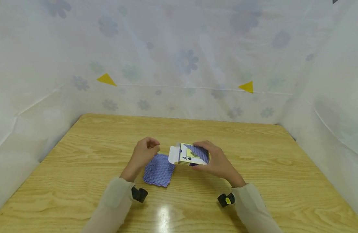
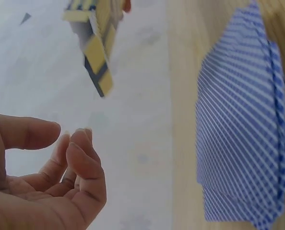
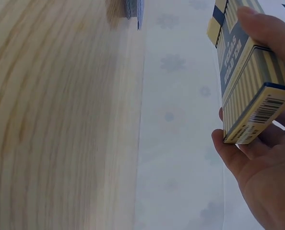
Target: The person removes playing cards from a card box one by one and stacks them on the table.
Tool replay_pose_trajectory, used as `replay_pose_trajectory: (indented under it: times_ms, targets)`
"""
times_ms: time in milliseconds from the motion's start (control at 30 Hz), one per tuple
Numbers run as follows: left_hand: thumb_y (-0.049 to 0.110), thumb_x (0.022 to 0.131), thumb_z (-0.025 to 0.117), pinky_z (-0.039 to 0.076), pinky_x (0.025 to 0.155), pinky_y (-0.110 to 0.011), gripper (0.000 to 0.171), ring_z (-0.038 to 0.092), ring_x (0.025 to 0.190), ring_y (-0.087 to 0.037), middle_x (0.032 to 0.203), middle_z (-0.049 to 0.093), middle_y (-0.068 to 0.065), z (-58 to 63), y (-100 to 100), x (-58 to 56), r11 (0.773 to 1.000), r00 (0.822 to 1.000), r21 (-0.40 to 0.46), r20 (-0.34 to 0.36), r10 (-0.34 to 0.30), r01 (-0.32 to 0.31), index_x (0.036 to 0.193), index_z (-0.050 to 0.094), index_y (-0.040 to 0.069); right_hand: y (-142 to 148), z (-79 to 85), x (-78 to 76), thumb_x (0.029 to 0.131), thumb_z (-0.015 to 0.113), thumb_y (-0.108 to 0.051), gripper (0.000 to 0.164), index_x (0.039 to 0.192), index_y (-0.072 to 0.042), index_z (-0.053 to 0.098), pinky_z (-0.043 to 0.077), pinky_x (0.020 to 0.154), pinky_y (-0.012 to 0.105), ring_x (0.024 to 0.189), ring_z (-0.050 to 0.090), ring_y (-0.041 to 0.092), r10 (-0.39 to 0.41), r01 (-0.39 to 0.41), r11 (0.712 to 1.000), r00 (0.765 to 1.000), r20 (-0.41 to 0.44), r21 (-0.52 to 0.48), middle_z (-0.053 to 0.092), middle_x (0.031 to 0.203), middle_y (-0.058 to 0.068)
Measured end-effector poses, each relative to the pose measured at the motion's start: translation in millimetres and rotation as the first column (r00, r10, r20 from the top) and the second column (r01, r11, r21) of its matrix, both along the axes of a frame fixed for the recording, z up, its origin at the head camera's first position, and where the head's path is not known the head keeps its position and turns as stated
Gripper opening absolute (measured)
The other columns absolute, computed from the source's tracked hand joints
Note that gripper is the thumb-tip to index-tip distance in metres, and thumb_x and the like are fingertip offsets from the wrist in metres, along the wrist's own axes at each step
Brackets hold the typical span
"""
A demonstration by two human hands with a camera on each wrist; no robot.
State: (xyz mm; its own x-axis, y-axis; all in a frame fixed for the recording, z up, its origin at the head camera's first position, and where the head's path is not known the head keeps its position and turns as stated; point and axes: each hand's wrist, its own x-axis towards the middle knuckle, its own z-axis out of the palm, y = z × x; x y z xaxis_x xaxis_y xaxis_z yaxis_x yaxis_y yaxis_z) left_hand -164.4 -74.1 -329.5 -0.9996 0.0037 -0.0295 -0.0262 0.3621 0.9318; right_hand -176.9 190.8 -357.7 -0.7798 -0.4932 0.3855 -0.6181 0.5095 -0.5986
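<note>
My right hand (image 1: 218, 161) grips a playing card box (image 1: 193, 154) above the table, thumb on one side and fingers on the other. An ace of spades is printed on its face, and its white end flap (image 1: 174, 154) hangs open toward the left. In the right wrist view the box (image 3: 243, 81) shows stripes, a barcode end and "Texas Hold'em" lettering. My left hand (image 1: 144, 153) hovers with bent fingers and a gap between thumb and fingertips, holding nothing. Beneath and right of it lies an uneven stack of blue-checked playing cards (image 1: 159, 171), face down.
The wooden table (image 1: 254, 155) reaches back to a white flower-print curtain (image 1: 167, 48), with more white sheeting at both sides. Two yellow triangles (image 1: 106, 79) are on the back curtain. Black wrist cameras (image 1: 139, 194) sit at both cuffs.
</note>
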Motion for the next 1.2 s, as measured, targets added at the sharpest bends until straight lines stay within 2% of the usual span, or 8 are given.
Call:
replay_pose_trajectory:
  times_ms: [233, 400, 567, 733, 933, 1200]
  targets:
    - [0.003, 0.090, 0.056, 0.051, 0.068, -0.031, 0.016, 0.060, 0.075, -0.019, 0.092, 0.063, -0.015, 8.2, 17, 10.2, 0.996, 0.996, 0.024, -0.021, -0.087, 0.088, 0.105, 0.059, -0.002, -3, 0.6, 1.4, 0.067, 0.087, -0.019, 0.072, 0.131, -0.012, 0.055, 0.049, 0.084, 0.032, 0.108, 0.056, 0.019, 0.014, -0.014, 1.000, 1.000, 0.002, -0.010, 0.058, 0.127, 0.005]
    - [0.005, 0.091, 0.058, 0.050, 0.066, -0.028, 0.015, 0.059, 0.077, -0.017, 0.093, 0.063, -0.014, 4.7, 25, 14.2, 0.991, 0.991, -0.028, -0.030, -0.131, 0.131, 0.104, 0.058, -0.001, -6, 0.8, 1.7, 0.066, 0.088, -0.015, 0.071, 0.129, -0.008, 0.055, 0.049, 0.083, 0.030, 0.107, 0.057, 0.018, 0.032, -0.032, 0.999, 0.999, -0.003, -0.027, 0.058, 0.126, 0.006]
    - [0.010, 0.091, 0.061, 0.047, 0.063, -0.027, 0.017, 0.057, 0.076, -0.017, 0.092, 0.062, -0.013, 0.2, 27, 15.3, 0.983, 0.985, -0.074, -0.009, -0.170, 0.169, 0.105, 0.057, 0.001, -8, 3.0, 3.1, 0.067, 0.087, -0.016, 0.070, 0.129, -0.010, 0.056, 0.049, 0.084, 0.030, 0.107, 0.057, 0.019, 0.044, -0.045, 0.998, 0.999, -0.024, -0.032, 0.059, 0.125, 0.007]
    - [0.011, 0.089, 0.063, 0.043, 0.060, -0.026, 0.025, 0.053, 0.071, -0.016, 0.088, 0.059, -0.010, -2.6, 29, 16.4, 0.976, 0.979, -0.075, 0.013, -0.203, 0.203, 0.111, 0.054, 0.001, -11, 4.7, 5.0, 0.067, 0.087, -0.016, 0.070, 0.129, -0.010, 0.056, 0.049, 0.084, 0.031, 0.108, 0.057, 0.020, 0.052, -0.053, 0.998, 0.999, -0.017, -0.040, 0.059, 0.126, 0.007]
    - [0.007, 0.086, 0.061, 0.039, 0.058, -0.027, 0.034, 0.048, 0.065, -0.015, 0.084, 0.054, -0.007, -5.8, 31, 16.5, 0.975, 0.978, -0.076, 0.036, -0.206, 0.209, 0.117, 0.049, 0.001, -13, 4.7, 5.8, 0.065, 0.088, -0.015, 0.071, 0.128, -0.011, 0.057, 0.049, 0.085, 0.029, 0.109, 0.056, 0.017, 0.053, -0.054, 0.998, 0.998, -0.015, -0.042, 0.059, 0.125, 0.004]
    - [0.009, 0.087, 0.066, 0.041, 0.061, -0.027, 0.037, 0.058, 0.073, -0.021, 0.085, 0.062, -0.011, -0.4, 28, 16.3, 0.986, 0.985, -0.044, 0.068, -0.159, 0.162, 0.119, 0.049, 0.002, -10, 4.6, 5.6, 0.065, 0.088, -0.014, 0.072, 0.129, -0.008, 0.056, 0.049, 0.085, 0.030, 0.110, 0.056, 0.019, 0.039, -0.039, 0.998, 0.999, -0.006, -0.044, 0.059, 0.125, 0.005]
